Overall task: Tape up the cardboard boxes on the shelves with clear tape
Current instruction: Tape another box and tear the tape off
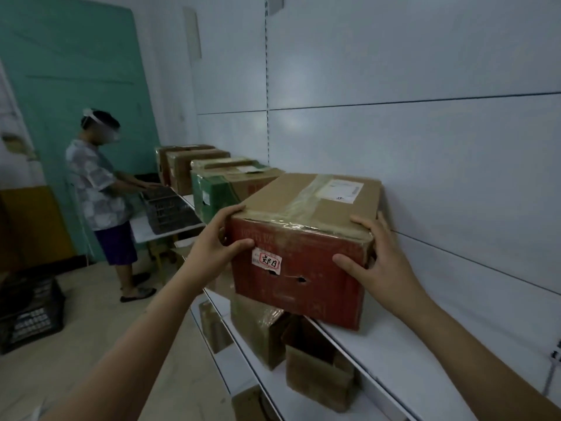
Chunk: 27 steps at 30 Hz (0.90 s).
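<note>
We hold 1 cardboard box [303, 235] at the near edge of the upper shelf [394, 354], its red front face overhanging the lip. Clear tape [306, 196] already runs along its top seam and wraps over the front edge, so we judge this box sealed or close to it. Our left hand [217, 241] grips the near left corner, fingers [233, 211] curled over the top edge and thumb on the front; our right hand [373, 262] grips the right corner, fingers spread across the side and top. No tape roll shows in either hand.

Further left on the shelf stands a row of about 4 more boxes [230, 183]; some seem taped, though blur keeps us from being sure. On the lower shelf [243, 369], 1 small box [318, 369] stands with its flap open. All the contents are hidden.
</note>
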Available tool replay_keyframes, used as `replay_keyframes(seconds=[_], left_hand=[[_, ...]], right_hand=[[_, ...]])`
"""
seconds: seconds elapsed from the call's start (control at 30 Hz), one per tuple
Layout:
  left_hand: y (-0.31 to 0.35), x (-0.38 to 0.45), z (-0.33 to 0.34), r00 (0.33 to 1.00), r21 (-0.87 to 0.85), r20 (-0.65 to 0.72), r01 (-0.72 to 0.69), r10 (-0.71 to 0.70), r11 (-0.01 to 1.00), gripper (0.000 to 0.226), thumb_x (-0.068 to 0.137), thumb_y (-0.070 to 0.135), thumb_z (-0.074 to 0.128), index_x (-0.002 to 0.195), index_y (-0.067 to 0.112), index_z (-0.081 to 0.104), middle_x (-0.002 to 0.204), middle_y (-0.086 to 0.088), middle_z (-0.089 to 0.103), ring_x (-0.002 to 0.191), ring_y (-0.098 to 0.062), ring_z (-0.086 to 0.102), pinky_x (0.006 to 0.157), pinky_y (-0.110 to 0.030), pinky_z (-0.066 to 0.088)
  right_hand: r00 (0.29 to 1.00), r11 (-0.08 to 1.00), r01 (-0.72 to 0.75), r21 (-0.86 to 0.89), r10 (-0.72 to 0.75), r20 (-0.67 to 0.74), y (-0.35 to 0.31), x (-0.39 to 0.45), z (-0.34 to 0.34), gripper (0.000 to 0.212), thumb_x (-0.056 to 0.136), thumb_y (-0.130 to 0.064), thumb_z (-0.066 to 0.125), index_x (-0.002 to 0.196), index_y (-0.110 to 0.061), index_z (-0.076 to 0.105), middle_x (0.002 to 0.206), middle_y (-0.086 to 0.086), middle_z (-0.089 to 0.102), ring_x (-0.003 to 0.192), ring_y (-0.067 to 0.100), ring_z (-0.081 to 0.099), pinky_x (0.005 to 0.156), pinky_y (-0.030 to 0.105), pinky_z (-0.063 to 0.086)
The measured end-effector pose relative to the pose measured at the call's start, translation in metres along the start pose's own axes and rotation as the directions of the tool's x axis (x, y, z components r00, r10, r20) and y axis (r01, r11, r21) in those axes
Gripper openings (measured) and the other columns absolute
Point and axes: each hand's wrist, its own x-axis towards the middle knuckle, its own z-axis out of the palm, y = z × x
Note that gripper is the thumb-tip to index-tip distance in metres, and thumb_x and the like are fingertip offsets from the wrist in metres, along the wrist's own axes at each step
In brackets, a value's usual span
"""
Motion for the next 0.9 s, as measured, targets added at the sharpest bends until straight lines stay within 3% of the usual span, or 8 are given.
replay_keyframes(seconds=[0.2,0.33,0.43,0.5,0.57,0.67,0.8,0.9], left_hand=[[-0.099,0.114,-0.067,0.997,-0.049,0.065,-0.028,0.031,0.998,0.061,0.086,0.015,0.075,0.137,0.036,0.051,0.130,0.010,0.055,0.115,-0.012,0.061,0.092,-0.033,0.058],[-0.134,0.188,-0.105,0.987,0.094,0.137,-0.095,0.082,0.991,0.059,0.084,0.026,0.077,0.136,0.041,0.052,0.131,0.011,0.056,0.116,-0.012,0.058,0.101,-0.044,0.052],[-0.167,0.233,-0.121,0.973,0.537,0.126,-0.232,0.195,0.811,0.062,0.080,0.061,0.068,0.137,0.044,0.053,0.152,0.000,0.040,0.140,-0.030,0.030,0.115,-0.060,0.029],[-0.185,0.248,-0.123,0.976,0.662,0.178,-0.211,0.123,0.719,0.063,0.082,0.065,0.064,0.140,0.049,0.048,0.164,-0.004,0.016,0.149,-0.037,0.009,0.118,-0.063,0.016],[-0.198,0.255,-0.119,0.964,0.631,0.263,-0.207,0.045,0.747,0.072,0.083,0.064,0.063,0.148,0.051,0.033,0.166,-0.003,0.009,0.152,-0.033,0.001,0.120,-0.063,0.013],[-0.204,0.256,-0.115,0.958,0.607,0.282,-0.217,0.048,0.765,0.078,0.085,0.061,0.063,0.152,0.047,0.026,0.166,-0.004,0.011,0.152,-0.031,-0.002,0.121,-0.060,0.013],[-0.184,0.253,-0.115,0.958,0.665,0.286,-0.205,0.009,0.718,0.078,0.087,0.055,0.066,0.153,0.044,0.026,0.167,-0.005,0.007,0.153,-0.031,-0.002,0.122,-0.059,0.008],[-0.139,0.244,-0.095,0.936,0.497,0.285,-0.327,0.204,0.804,0.069,0.091,0.027,0.068,0.152,0.028,0.037,0.166,-0.004,0.015,0.152,-0.026,0.009,0.123,-0.049,0.015]], right_hand=[[0.994,0.995,-0.033,-0.099,0.022,-0.108,0.000,0.088,0.113,0.072,0.072,-0.072,0.067,0.134,-0.046,0.041,0.161,-0.001,0.017,0.145,0.015,0.031,0.111,0.046,0.041],[0.977,0.985,-0.116,-0.131,0.090,-0.193,-0.015,0.133,0.164,0.069,0.074,-0.063,0.069,0.134,-0.046,0.041,0.164,-0.006,0.009,0.137,-0.005,0.029,0.112,0.021,0.035],[0.970,0.960,-0.142,-0.241,0.086,-0.228,-0.013,0.151,0.201,0.075,0.075,-0.069,0.065,0.140,-0.045,0.038,0.163,-0.007,0.003,0.149,0.017,0.016,0.118,0.044,0.030],[0.971,0.906,-0.203,-0.371,0.136,-0.197,-0.006,0.157,0.225,0.083,0.075,-0.073,0.062,0.146,-0.041,0.033,0.162,-0.008,-0.002,0.150,0.029,0.008,0.118,0.055,0.025],[0.961,0.878,-0.258,-0.403,0.190,-0.201,0.002,0.162,0.239,0.089,0.073,-0.073,0.064,0.147,-0.039,0.028,0.162,-0.006,-0.002,0.148,0.034,0.006,0.115,0.061,0.026],[0.961,0.846,-0.259,-0.466,0.180,-0.208,0.011,0.163,0.238,0.091,0.071,-0.080,0.059,0.145,-0.041,0.024,0.163,-0.007,0.002,0.147,0.033,0.010,0.108,0.062,0.038],[0.978,0.858,-0.209,-0.469,0.184,-0.098,0.010,0.158,0.216,0.093,0.072,-0.093,0.033,0.150,-0.047,0.013,0.163,-0.016,-0.002,0.148,0.024,0.008,0.110,0.056,0.035],[0.977,0.918,-0.204,-0.341,0.171,-0.124,0.011,0.154,0.175,0.087,0.082,-0.088,0.023,0.155,-0.041,0.014,0.164,-0.013,0.011,0.149,0.009,0.014,0.119,0.045,0.028]])
